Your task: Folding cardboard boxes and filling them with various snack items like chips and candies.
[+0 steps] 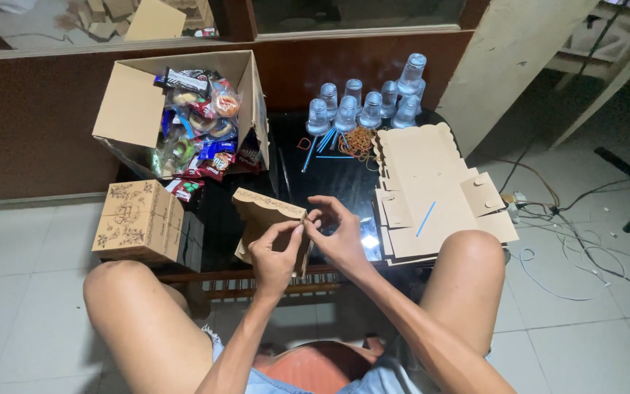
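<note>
A person sits at a low dark counter (329,182), knees to either side, and works on a half-built cardboard box (260,219) with a scalloped, patterned top edge. The box stands near the front edge of the counter, just ahead of the person. The left hand (275,255) grips the box's right-hand panel from the near side, thumb and fingers closed on the cardboard. The right hand (337,233) meets it at the same upper corner, fingertips pinched on the edge of the panel; whether it also holds some small piece there cannot be told.

To the left, a finished box (138,221) with printed flower patterns sits at the counter's corner. Behind it an open carton (136,102) lies tilted, filled with wrapped snacks (198,124) in bright packets. At the back of the counter, clear plastic cups (366,102) stand upside down in a cluster, with a pile of rubber bands (359,140) and a few blue straws (324,142) just in front of them. To the right, flat cardboard sheets (432,190) lie stacked, one blue straw (425,218) resting on top.
</note>
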